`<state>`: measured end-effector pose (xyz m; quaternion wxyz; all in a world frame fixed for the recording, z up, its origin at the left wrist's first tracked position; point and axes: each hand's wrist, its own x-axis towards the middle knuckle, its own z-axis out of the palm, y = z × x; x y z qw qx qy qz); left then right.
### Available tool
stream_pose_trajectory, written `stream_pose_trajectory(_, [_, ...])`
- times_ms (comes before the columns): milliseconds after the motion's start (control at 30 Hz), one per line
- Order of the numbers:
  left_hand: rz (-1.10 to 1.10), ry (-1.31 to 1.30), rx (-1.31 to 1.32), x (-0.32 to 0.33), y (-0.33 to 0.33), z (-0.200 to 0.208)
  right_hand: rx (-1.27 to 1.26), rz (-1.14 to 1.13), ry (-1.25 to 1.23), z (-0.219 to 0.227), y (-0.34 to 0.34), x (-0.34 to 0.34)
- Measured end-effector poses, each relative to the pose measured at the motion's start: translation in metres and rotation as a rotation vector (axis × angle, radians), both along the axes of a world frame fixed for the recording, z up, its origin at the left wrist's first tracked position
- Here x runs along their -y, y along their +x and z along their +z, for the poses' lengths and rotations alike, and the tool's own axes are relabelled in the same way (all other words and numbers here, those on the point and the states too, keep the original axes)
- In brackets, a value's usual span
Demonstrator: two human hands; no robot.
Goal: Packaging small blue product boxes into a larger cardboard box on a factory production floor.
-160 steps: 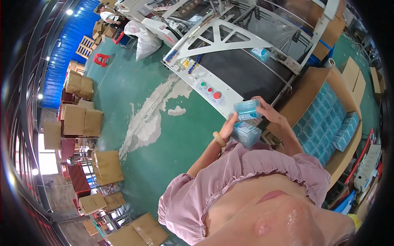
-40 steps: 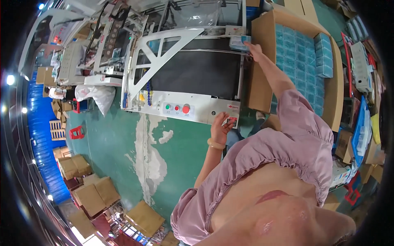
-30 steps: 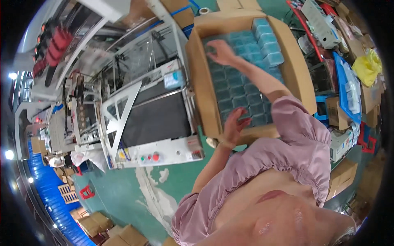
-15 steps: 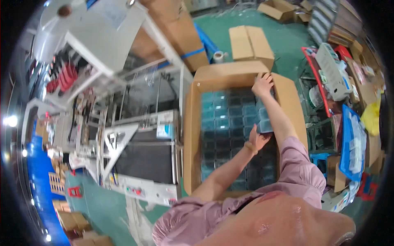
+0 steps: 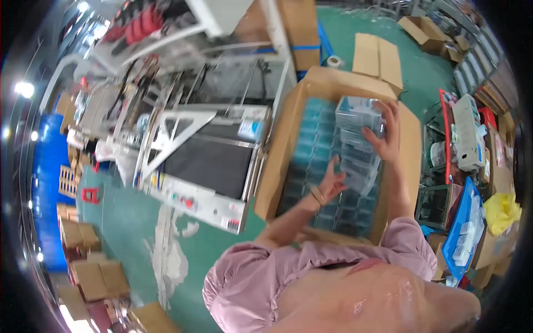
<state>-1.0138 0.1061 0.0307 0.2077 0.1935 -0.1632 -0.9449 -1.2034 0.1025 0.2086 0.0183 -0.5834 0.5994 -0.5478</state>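
Note:
Both my hands are at a row of clear plastic boxes, tilted and raised above the others in a large open cardboard box. My right hand is curled around the row's far right end, thumb and fingers against the plastic. At the near left side, my left hand presses against the row with bent fingers; part of its grip is hidden. Below and to the left, more bluish clear boxes lie packed in tight rows inside the carton.
A machine with a black conveyor belt stands left of the carton. Behind it are a closed cardboard box and a film roll. To the right are a blue tray, a white bin and a yellow bag.
The row of clear boxes has come up out of the carton between my hands. My right hand has moved from the carton's far edge onto the row. The view has swung left.

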Motion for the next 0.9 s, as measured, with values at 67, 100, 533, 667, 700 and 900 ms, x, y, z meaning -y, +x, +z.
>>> stream_pose_trajectory(67, [0.043,-0.401,0.03,0.019,0.05,0.032,-0.209,0.223,-0.101,0.053,0.048,-0.011])
stream_pose_trajectory(100, [0.09,-0.651,0.105,0.025,0.064,0.063,-0.193,0.261,-0.069,0.063,0.07,-0.016])
stream_pose_trajectory(533, [0.43,-0.792,0.658,-0.003,0.345,0.069,0.557,0.951,-0.115,0.05,0.3,0.079])
stream_pose_trajectory(667, [0.42,-0.856,0.793,-0.013,0.408,0.095,0.648,0.08,0.424,-0.075,0.288,0.18])
stream_pose_trajectory(700, [0.472,-0.918,0.87,-0.017,0.428,0.082,0.481,-0.183,0.657,-0.113,0.278,0.204])
stream_pose_trajectory(900, [0.683,-0.742,0.852,-0.015,0.452,0.112,0.573,-0.253,0.841,-0.195,0.299,0.269])
